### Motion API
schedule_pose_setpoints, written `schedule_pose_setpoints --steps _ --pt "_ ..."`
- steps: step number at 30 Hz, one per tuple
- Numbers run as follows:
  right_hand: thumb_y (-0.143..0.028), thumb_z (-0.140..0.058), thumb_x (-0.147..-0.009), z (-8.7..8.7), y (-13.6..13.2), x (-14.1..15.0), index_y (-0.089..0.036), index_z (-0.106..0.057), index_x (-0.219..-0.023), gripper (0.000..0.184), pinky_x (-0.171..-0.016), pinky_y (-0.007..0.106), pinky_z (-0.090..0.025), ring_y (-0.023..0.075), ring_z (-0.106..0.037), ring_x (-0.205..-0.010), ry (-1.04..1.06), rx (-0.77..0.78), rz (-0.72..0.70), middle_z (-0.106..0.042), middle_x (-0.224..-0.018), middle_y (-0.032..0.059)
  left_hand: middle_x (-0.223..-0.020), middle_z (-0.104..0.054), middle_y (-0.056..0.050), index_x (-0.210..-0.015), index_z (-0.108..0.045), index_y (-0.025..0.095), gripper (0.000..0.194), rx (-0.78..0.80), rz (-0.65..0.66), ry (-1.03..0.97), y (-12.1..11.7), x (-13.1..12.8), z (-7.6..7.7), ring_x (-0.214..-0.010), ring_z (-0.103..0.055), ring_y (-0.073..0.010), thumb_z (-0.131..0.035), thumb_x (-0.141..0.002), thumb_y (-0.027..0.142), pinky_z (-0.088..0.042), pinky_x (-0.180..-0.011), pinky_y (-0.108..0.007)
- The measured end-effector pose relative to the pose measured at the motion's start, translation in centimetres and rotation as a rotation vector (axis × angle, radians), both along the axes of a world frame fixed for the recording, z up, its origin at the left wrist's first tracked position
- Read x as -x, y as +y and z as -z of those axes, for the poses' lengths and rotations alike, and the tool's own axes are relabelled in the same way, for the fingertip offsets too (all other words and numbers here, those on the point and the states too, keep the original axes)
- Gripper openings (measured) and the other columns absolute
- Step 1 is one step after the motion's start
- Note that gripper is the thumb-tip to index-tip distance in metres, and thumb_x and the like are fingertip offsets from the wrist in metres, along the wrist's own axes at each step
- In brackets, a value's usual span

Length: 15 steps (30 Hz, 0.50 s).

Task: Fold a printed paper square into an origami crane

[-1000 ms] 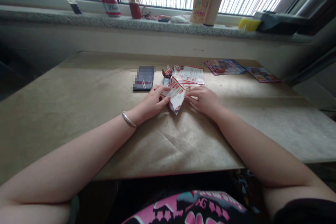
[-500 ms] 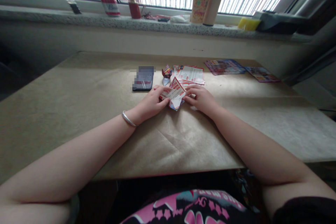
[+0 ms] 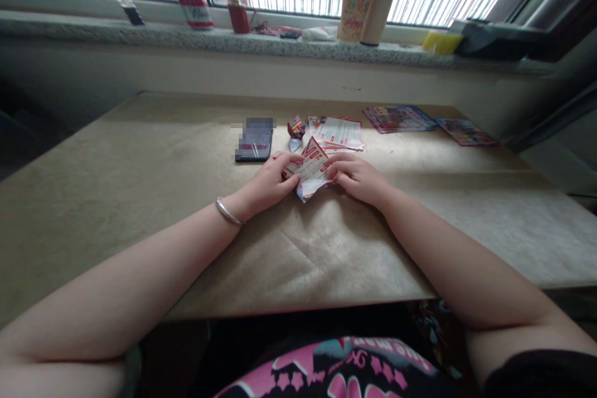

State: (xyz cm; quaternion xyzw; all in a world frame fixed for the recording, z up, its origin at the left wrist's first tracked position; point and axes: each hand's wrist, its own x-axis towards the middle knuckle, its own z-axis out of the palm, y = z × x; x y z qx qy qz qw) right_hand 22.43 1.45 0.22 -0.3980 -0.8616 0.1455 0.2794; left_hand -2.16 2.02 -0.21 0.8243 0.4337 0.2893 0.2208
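A sheet of printed paper (image 3: 313,169), white with red lettering and partly folded, lies between my hands near the middle of the table. My left hand (image 3: 275,177) grips its left side, thumb at the lower edge and fingers on top. On the right side, my right hand (image 3: 357,175) has its bent fingers closed on the paper's edge; the thumb is partly hidden. Some colourful print shows along the paper's lower edge. Just beyond it stand a small folded paper piece (image 3: 296,127) and a stack of printed sheets (image 3: 338,132).
A dark phone (image 3: 256,140) lies left of the papers on the table (image 3: 140,199). Two colourful piles, one nearer the middle (image 3: 398,119) and one further right (image 3: 466,131), lie at the back. The windowsill (image 3: 158,34) holds a can (image 3: 193,3), a paper cup (image 3: 357,9) and a yellow sponge (image 3: 442,43).
The paper's right side has opened and shifted, and its lower tip has moved left and towards me. My right hand has moved slightly, its fingers now further over the paper. My left hand stays nearly still.
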Motion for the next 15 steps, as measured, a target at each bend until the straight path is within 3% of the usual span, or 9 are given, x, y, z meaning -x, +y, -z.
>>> schedule_pose_setpoints --steps 3,6,11,15 --pt "-0.004 -0.048 -0.068 -0.3 0.0 -0.6 -0.021 -0.068 -0.091 0.035 -0.105 0.042 -0.043 0.0207 -0.055 -0.117 -0.074 0.016 -0.106 -0.062 -0.123 0.0057 -0.119 -0.055 -0.009 -0.121 -0.056 0.017 0.039 0.025 -0.037 -0.019 0.3 0.1 0.1 -0.108 -0.055 -0.0221 -0.052 -0.084 0.029 -0.047 -0.098 -0.038" --pt "-0.006 -0.054 -0.066 0.0 0.2 -0.9 -0.022 -0.068 -0.102 0.043 -0.106 0.043 -0.042 0.0224 -0.054 -0.121 -0.087 -0.014 -0.164 -0.061 -0.127 0.0066 -0.117 -0.058 -0.009 -0.118 -0.058 0.017 0.038 0.051 -0.094 -0.057 0.5 0.2 0.0 -0.102 -0.057 -0.0217 -0.053 -0.082 0.03 -0.048 -0.095 -0.039" --pt "-0.024 -0.059 -0.084 1.1 0.7 -0.6 -0.022 -0.071 -0.096 0.017 -0.099 0.041 -0.048 0.0191 -0.062 -0.107 0.07 -0.042 -0.152 -0.068 -0.112 0.0083 -0.111 -0.063 -0.008 -0.116 -0.058 0.014 0.039 0.166 -0.176 -0.183 0.5 0.2 -0.5 -0.081 -0.06 -0.0163 -0.053 -0.081 0.032 -0.052 -0.082 -0.035" --pt "-0.027 -0.064 -0.083 1.2 0.8 -0.3 -0.021 -0.072 -0.088 0.012 -0.097 0.04 -0.05 0.0182 -0.063 -0.103 0.108 -0.019 -0.121 -0.069 -0.107 0.0078 -0.108 -0.064 -0.007 -0.115 -0.057 0.015 0.04 0.205 -0.193 -0.24 0.5 0.2 -0.6 -0.074 -0.059 -0.0141 -0.055 -0.08 0.034 -0.053 -0.076 -0.032"
